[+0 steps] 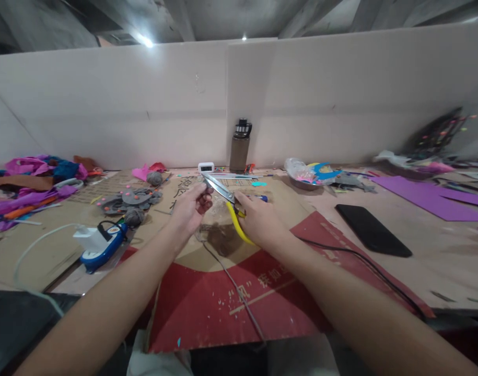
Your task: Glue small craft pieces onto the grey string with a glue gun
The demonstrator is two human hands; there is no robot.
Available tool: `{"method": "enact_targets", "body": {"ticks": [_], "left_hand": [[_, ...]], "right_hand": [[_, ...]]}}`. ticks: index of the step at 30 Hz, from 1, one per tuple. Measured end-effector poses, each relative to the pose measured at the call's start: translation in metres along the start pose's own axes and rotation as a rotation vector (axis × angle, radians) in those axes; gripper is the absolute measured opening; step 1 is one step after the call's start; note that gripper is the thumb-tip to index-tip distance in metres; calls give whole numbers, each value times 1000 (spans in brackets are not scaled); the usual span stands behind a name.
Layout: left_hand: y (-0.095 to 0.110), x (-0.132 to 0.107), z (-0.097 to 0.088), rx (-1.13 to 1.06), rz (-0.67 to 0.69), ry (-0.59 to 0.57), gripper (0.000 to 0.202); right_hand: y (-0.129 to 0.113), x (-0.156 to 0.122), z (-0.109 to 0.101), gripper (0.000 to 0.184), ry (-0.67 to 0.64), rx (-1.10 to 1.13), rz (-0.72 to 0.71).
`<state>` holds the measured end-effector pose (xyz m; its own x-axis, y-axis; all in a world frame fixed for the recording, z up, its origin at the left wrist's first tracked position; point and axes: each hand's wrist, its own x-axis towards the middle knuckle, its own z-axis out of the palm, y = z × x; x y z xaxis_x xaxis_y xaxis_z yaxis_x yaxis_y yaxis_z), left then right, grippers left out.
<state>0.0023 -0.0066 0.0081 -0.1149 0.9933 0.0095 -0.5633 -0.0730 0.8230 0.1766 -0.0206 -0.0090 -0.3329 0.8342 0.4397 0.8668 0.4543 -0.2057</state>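
Observation:
Over the middle of the cardboard, my right hand is closed round the yellow handles of a pair of scissors. The blades point up and to the left, and their tips reach my left hand. The fingers of my left hand are curled in a pinch beside the blade tips; whatever is between them is too small or hidden to name. Below both hands lies a sheet of brown and red cardboard. A thin grey cord runs down across it, and some clear plastic shows behind the hands.
At the back stand a dark bottle and a small white display. Left are a blue-and-white power strip, grey felt pieces and coloured scraps. Right are a black phone, purple sheets and a filled bowl.

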Motion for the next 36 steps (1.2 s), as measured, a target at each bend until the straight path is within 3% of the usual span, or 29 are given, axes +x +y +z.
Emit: {"method": "enact_targets", "body": {"ticks": [4,7,10,17,25,32,36], "left_hand": [[3,3,-3,55,12,64,7],[4,4,-5,102,65,62,8],[5,-1,-2,206,92,-12,8],[0,-15,9,397,21,-223,15],[-9,-13,8,469,10,-321,17],[-8,-13,6,407,-59,-319,17],[-9,-15,8,456,-33,-295,17]], "right_hand": [[9,5,2,32,19,289,0],[17,9,3,27,116,477,14],[22,13,4,34,174,712,69],[16,16,6,47,132,1307,148],[12,16,11,53,37,1434,140],[11,15,14,51,86,1479,230],[6,13,9,47,121,1428,233]]}}
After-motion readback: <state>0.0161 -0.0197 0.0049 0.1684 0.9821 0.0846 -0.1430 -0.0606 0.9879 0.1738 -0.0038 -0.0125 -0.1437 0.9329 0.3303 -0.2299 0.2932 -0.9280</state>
